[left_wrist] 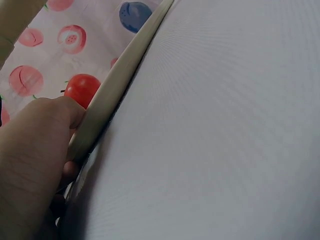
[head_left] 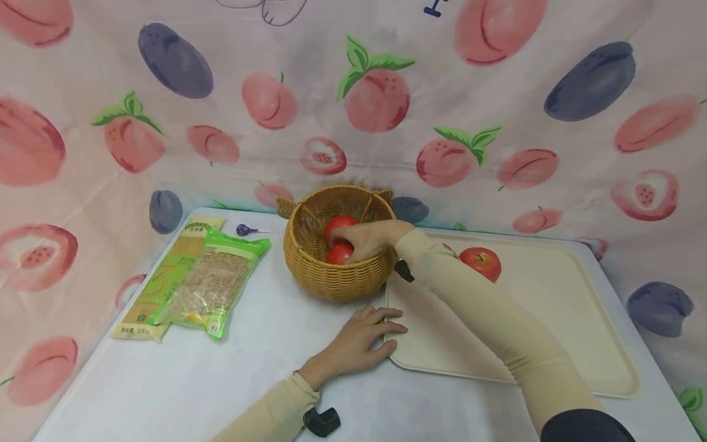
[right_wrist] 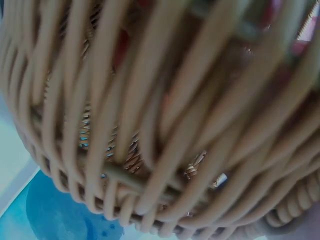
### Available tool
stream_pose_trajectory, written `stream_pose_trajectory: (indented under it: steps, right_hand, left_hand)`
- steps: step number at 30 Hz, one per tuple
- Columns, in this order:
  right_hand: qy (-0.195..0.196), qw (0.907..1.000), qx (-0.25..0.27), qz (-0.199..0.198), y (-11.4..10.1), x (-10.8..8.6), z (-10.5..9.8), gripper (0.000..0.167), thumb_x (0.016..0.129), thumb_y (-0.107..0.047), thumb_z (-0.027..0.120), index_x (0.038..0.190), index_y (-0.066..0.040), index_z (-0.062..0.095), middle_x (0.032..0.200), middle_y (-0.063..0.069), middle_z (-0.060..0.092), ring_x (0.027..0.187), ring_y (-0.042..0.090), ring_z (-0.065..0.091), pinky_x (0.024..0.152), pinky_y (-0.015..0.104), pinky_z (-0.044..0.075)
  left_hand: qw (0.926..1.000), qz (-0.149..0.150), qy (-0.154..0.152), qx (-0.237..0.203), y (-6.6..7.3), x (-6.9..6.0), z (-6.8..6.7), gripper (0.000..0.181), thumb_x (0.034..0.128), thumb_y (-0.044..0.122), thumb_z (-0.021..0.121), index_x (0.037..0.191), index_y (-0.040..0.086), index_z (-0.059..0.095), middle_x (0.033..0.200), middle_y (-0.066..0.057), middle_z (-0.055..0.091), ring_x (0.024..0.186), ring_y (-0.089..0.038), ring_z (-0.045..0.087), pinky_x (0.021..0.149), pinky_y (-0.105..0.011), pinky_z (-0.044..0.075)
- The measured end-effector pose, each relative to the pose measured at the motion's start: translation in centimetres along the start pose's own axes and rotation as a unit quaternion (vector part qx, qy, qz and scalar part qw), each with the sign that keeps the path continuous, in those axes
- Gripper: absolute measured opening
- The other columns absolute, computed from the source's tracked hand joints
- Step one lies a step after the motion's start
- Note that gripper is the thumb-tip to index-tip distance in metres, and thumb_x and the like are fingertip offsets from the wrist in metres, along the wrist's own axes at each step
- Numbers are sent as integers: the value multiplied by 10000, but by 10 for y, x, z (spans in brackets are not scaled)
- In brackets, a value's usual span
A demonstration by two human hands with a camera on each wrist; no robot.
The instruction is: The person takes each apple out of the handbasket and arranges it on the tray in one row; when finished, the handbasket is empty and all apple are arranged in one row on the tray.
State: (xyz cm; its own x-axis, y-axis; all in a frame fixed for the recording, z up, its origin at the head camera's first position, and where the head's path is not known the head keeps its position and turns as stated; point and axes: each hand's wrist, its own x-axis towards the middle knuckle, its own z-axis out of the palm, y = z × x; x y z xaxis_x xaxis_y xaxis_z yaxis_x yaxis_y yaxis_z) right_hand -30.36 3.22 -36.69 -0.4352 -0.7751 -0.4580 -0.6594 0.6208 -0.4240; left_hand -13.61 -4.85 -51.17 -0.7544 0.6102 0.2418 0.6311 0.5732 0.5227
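In the head view my right hand (head_left: 369, 240) reaches over the rim of a brown wicker basket (head_left: 341, 279), fingers bent round a red apple (head_left: 339, 253) inside it. Another red apple (head_left: 340, 226) lies behind that one. The hand partly covers both. Basket weave fills the right wrist view, hiding the fingers. My left hand (head_left: 359, 344) rests at the left edge of a cream tray (head_left: 552, 319), fingers fairly straight and touching the rim. On the tray sits a red apple (head_left: 480, 264), also in the left wrist view (left_wrist: 82, 90), with part of another beside the right sleeve.
On the left of the white table (head_left: 182, 393), a green-edged clear bag (head_left: 212, 282) overlaps a yellow-green packet (head_left: 149, 294). A purple-wrapped lollipop (head_left: 245, 229) lies behind them. A fruit-print cloth (head_left: 309, 73) hangs at the back. My right forearm crosses above the tray.
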Motion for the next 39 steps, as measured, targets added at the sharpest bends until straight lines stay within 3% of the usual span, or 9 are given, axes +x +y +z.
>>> stream_pose_trajectory:
  steps: [6, 9, 21, 32, 39]
  right_hand:
    - [615, 9973, 290, -262, 0, -3, -3, 524, 812, -358, 617, 1272, -237, 396, 1219, -20, 529, 1054, 126, 559, 912, 313, 469]
    - [937, 9945, 368, -299, 2, -7, -6, 537, 791, -377, 640, 1254, -264, 393, 1204, -32, 537, 1016, 118, 572, 877, 306, 482]
    - [1775, 9800, 841, -315, 10, -23, 3, 565, 798, -490, 624, 1284, -340, 379, 1283, -36, 518, 1065, 144, 576, 884, 373, 495]
    - [2571, 9526, 1413, -809, 17, -34, 10, 541, 843, -454, 639, 1316, -350, 398, 1322, -71, 460, 1163, 146, 504, 948, 429, 459]
    - [3024, 9355, 1748, -537, 21, -49, 13, 581, 833, -537, 620, 1348, -412, 381, 1344, -89, 453, 1195, 159, 492, 970, 487, 435]
  left_hand:
    - [10000, -72, -14, -32, 0, 0, -2, 300, 949, 334, 519, 1229, 287, 617, 1399, 76, 487, 1280, -140, 428, 1128, -435, 273]
    - [9999, -99, -22, -30, 1, 0, -5, 298, 947, 324, 526, 1226, 279, 620, 1395, 69, 492, 1281, -143, 429, 1128, -433, 274]
    - [9998, 56, 156, 71, -2, -2, -1, 288, 947, 324, 523, 1212, 279, 628, 1370, 55, 515, 1218, -138, 472, 1028, -401, 367]
    - [10000, 13, 62, 18, 1, 0, 0, 286, 956, 338, 511, 1215, 290, 621, 1381, 71, 502, 1206, -123, 469, 1004, -375, 380]
    - [9999, 82, 98, 65, 1, -1, 1, 288, 957, 338, 503, 1217, 294, 619, 1375, 65, 507, 1177, -126, 479, 976, -364, 396]
